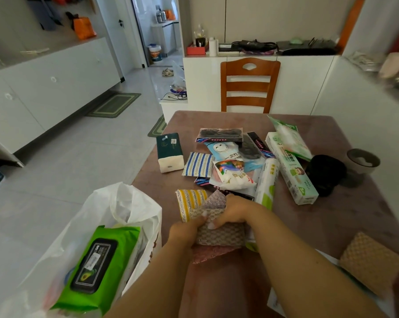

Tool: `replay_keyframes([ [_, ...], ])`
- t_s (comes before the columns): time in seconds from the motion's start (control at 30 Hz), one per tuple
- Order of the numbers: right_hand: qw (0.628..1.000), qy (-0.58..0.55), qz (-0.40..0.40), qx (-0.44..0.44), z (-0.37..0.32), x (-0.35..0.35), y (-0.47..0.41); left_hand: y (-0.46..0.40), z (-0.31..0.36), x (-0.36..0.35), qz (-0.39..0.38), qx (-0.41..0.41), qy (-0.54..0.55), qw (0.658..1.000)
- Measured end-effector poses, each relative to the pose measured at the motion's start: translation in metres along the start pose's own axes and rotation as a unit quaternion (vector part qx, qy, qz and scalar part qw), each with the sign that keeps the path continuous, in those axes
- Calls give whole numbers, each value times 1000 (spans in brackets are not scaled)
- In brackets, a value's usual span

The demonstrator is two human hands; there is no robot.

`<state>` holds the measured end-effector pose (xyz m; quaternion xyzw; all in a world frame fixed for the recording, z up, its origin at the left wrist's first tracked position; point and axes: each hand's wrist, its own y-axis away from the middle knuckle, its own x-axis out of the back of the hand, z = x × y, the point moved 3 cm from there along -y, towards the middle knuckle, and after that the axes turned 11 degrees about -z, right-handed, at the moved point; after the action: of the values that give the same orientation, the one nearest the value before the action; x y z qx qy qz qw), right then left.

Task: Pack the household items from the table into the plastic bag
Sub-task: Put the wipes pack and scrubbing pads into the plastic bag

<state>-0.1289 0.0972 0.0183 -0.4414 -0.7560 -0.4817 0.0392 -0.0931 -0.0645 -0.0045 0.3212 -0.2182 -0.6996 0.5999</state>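
A white plastic bag (115, 210) stands open at the table's left edge, with a green wet-wipes pack (97, 265) lying in its mouth. At the near edge of the table both hands hold a stack of scouring sponges (219, 235). My left hand (184, 230) grips the stack from the left, and my right hand (234, 210) grips it from above. A yellow striped sponge (190, 199) sticks out at the stack's top left. A pink sponge (207, 253) lies underneath.
Household items are piled mid-table: a green tissue pack (169, 150), a blue striped sponge (198, 165), a long box (290, 168), a white roll (267, 182), a black cloth (324, 173), a bowl (362, 160). A tan sponge (370, 263) lies near right. A wooden chair (249, 86) stands behind the table (320, 216).
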Motion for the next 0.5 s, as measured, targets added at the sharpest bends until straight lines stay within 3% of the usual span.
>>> replay_keyframes([
  [0.17, 988, -115, -46, 88, 5, 2, 21, 23, -2, -9, -123, 24, 59, 990],
  [0.3, 973, -193, -15, 125, 14, -3, 38, 35, -1, -19, -151, 30, 48, 987],
  [0.43, 971, -197, 97, 97, 34, 12, 64, 45, 1, -40, -139, 35, 37, 989],
  [0.5, 933, -221, 284, -13, 79, 30, 81, 48, -2, -55, -142, 38, 39, 988],
])
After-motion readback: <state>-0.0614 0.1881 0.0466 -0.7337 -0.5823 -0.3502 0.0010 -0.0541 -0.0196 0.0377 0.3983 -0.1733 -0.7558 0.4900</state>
